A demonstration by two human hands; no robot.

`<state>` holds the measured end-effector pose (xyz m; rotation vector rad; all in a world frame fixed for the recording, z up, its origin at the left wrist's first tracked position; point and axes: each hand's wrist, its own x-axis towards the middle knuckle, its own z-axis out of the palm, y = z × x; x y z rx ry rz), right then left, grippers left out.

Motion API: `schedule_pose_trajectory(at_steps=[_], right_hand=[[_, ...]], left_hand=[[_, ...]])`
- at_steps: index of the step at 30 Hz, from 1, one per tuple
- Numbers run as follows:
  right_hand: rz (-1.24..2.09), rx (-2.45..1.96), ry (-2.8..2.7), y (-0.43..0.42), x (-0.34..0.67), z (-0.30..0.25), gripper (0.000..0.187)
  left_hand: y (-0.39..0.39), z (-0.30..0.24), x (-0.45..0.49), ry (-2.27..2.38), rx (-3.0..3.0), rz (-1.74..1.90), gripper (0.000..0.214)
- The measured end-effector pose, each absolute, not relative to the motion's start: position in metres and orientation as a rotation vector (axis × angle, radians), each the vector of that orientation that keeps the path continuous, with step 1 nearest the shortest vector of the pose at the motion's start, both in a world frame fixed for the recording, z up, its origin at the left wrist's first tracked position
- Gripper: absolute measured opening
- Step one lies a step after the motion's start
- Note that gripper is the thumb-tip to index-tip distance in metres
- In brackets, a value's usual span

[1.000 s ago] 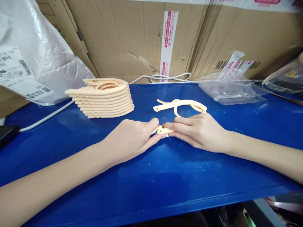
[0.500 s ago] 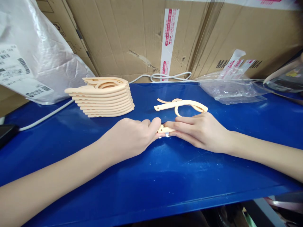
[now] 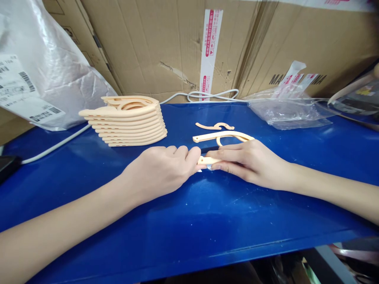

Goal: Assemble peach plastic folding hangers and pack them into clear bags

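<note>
A cream plastic folding hanger [image 3: 223, 136] is held in both hands at the middle of the blue table. My left hand [image 3: 167, 167] is closed around one end, its thumb pressed on top; that end is hidden in the fist. My right hand [image 3: 251, 163] grips the hanger's other side, fingers and thumb pinched on the piece with a small hole. One slim arm of the hanger curves out above the right fingers. Just behind lies a loose hooked hanger piece [image 3: 217, 126], touched by neither hand.
A neat stack of folded cream hangers [image 3: 127, 126] stands back left. Beside it leans a grey-white mailing bag [image 3: 59, 71]. Cardboard boxes [image 3: 154, 47] line the back. A clear plastic bag [image 3: 284, 110] lies back right, with a white cable [image 3: 177, 95] along the boxes. A dark object [image 3: 8, 169] sits far left.
The hanger's free arm has dipped slightly toward me, so the loose hooked piece behind now shows apart from it. Both hands keep their grip and have barely shifted.
</note>
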<state>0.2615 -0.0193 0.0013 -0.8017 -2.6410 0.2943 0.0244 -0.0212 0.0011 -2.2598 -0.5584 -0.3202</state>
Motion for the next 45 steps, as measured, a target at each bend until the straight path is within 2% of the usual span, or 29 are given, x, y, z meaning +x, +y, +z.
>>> schedule_pose_trajectory(at_steps=[12, 23, 33, 45], right_hand=[[0.308, -0.8, -2.649, -0.019, 0.263, 0.0, 0.031], [0.077, -0.734, -2.648, -0.024, 0.261, -0.004, 0.032], [-0.194, -0.722, -2.701, -0.025, 0.259, -0.007, 0.035], [-0.146, -0.697, -2.662, -0.023, 0.262, -0.002, 0.03]], left_hand=[[-0.022, -0.002, 0.023, -0.603, -2.327, -0.467, 0.04], [-0.022, -0.002, 0.025, -0.638, -2.45, -0.534, 0.037], [-0.023, -0.009, 0.022, -1.023, -2.909, -0.531, 0.037], [-0.02, -0.007, 0.023, -1.249, -3.005, -0.407, 0.043]])
